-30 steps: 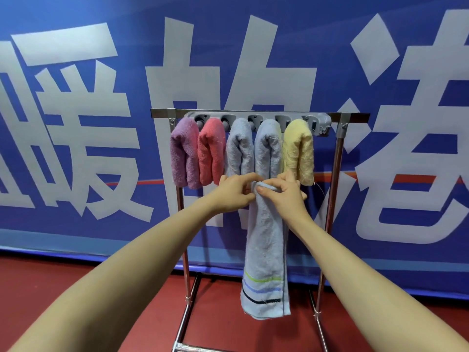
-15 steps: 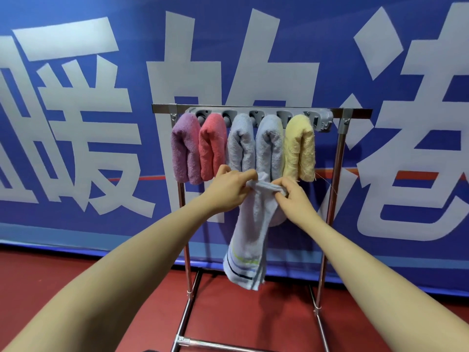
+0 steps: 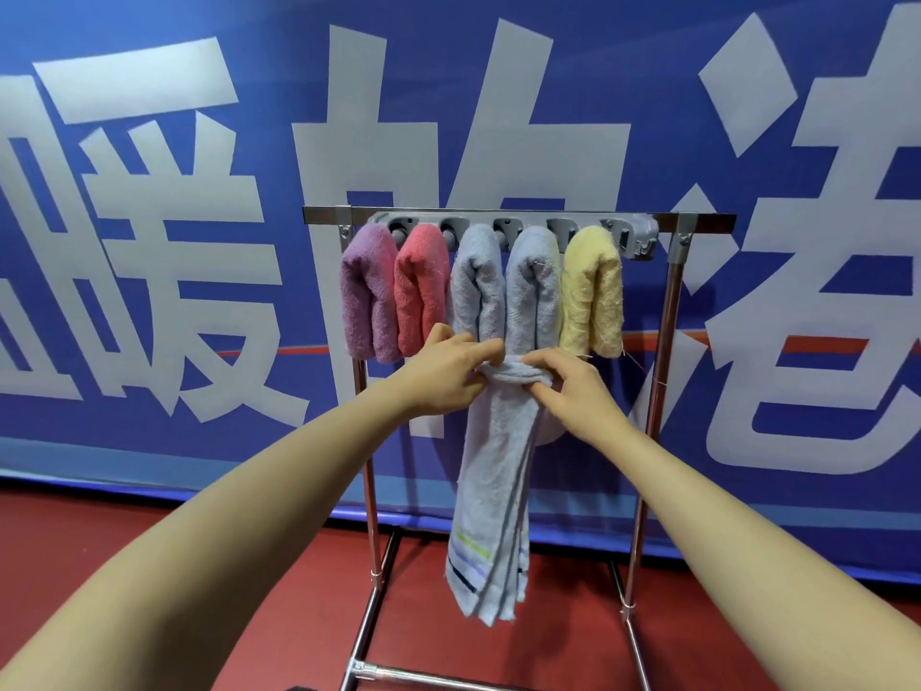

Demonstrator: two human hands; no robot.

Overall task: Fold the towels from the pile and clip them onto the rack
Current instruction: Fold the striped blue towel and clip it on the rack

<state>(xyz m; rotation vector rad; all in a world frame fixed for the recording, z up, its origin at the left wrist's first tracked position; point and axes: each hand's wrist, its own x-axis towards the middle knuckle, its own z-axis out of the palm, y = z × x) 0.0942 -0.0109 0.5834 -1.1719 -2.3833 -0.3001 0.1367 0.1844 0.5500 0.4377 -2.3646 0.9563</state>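
- At frame centre, the rack (image 3: pixel 670 311) carries five folded towels clipped under the grey clip bar (image 3: pixel 518 226): purple towel (image 3: pixel 366 296), pink towel (image 3: pixel 421 291), two pale blue ones and yellow towel (image 3: pixel 593 291).
- All five visible clip positions appear occupied; no free clip is visible.
- A sixth towel, the striped towel (image 3: pixel 493 491), is not yet clipped. No pile is in view, so the remaining count cannot be determined.
- The striped towel hangs below the clipped row, its bunched top edge between both hands, its striped end toward lower centre.
- The left hand (image 3: pixel 443 376) pinches the left side of the bunched edge.
- The right hand (image 3: pixel 573 386) pinches the right side, fingers curled over the fabric.
- Judged step: gathering the fold before clipping.
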